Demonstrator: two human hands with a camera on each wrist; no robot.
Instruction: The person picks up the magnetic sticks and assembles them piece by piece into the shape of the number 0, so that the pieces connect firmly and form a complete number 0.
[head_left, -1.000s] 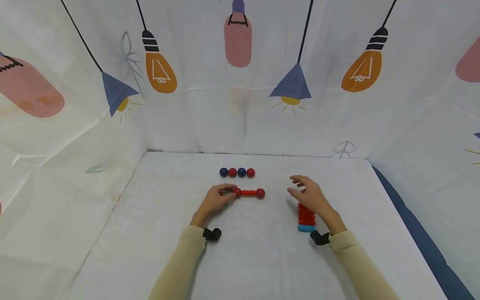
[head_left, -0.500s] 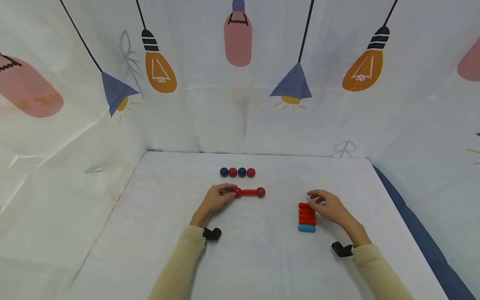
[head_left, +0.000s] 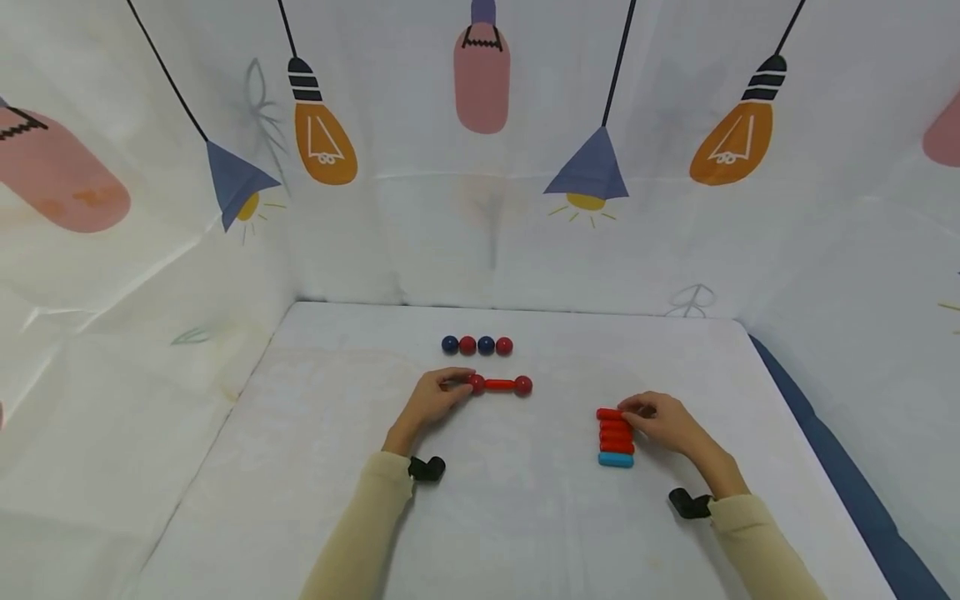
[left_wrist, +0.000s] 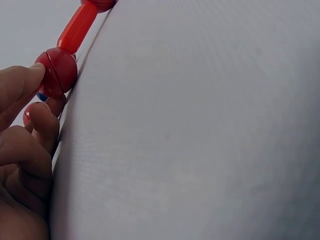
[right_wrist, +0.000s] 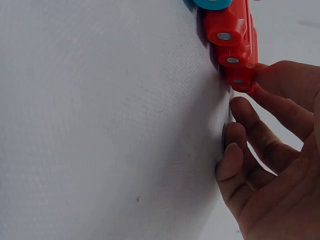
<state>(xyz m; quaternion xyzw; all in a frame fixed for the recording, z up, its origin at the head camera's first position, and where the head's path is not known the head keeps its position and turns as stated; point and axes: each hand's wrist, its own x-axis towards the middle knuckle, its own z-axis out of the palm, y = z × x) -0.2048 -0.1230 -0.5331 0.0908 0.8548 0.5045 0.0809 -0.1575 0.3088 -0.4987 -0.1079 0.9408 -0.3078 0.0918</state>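
Observation:
My left hand (head_left: 433,402) pinches the left red ball (left_wrist: 59,72) of a dumbbell-shaped piece. That piece is a red rod (head_left: 499,385) with a second red ball (head_left: 523,385) on its right end, lying on the white table. To the right, several red rods (head_left: 616,436) and one light blue rod (head_left: 616,460) lie side by side in a stack-like row. Silvery discs show in the rod ends in the right wrist view. My right hand (head_left: 670,425) pinches the right end of the farthest red rod (head_left: 608,413) between thumb and forefinger, its other fingers curled at the table surface.
Beyond the dumbbell piece, a row of balls alternates dark blue (head_left: 450,344) and red (head_left: 504,346). A white sheet printed with lamps (head_left: 588,167) hangs behind the white table (head_left: 525,517). Dark blue cloth (head_left: 825,433) shows past the right edge.
My right hand has moved from above the rods, back and rightward, then down onto the farthest red rod's right end, which it now pinches. My left hand keeps its grip on the red ball.

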